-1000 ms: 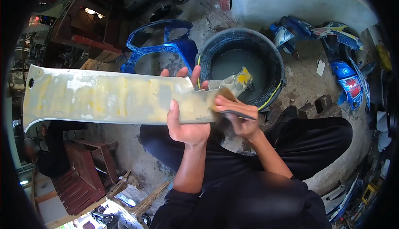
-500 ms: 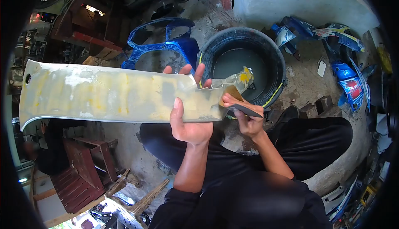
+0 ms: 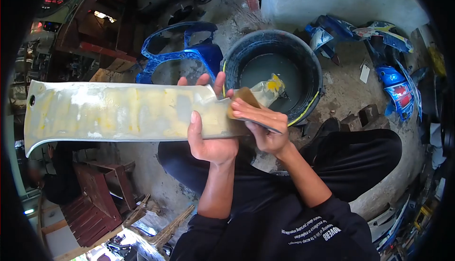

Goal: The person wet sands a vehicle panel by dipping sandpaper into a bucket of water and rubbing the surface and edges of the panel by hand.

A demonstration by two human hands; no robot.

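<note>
A long motorcycle body panel (image 3: 109, 112), whitish with yellow patches, lies across my lap, its narrow right end reaching over a dark bucket (image 3: 232, 48). My left hand (image 3: 213, 142) grips the panel from beneath, thumb on the near face and fingertips showing past the far edge. In my right hand (image 3: 265, 126) is a folded sheet of sandpaper (image 3: 247, 98), brown on one side and grey on the other, pressed against the panel's right part. The bucket holds cloudy grey water (image 3: 265, 74).
A blue fairing frame (image 3: 206, 55) lies on the floor left of the bucket. More blue panels (image 3: 395, 93) rest at the right by the wall. A wooden bench (image 3: 97, 206) stands at lower left, with another person (image 3: 59, 180) near it. Blocks (image 3: 367, 115) sit beyond my knee.
My right hand has slid left along the panel with the sandpaper, and its fingers lie flatter over the sheet. The panel has shifted slightly down in view.
</note>
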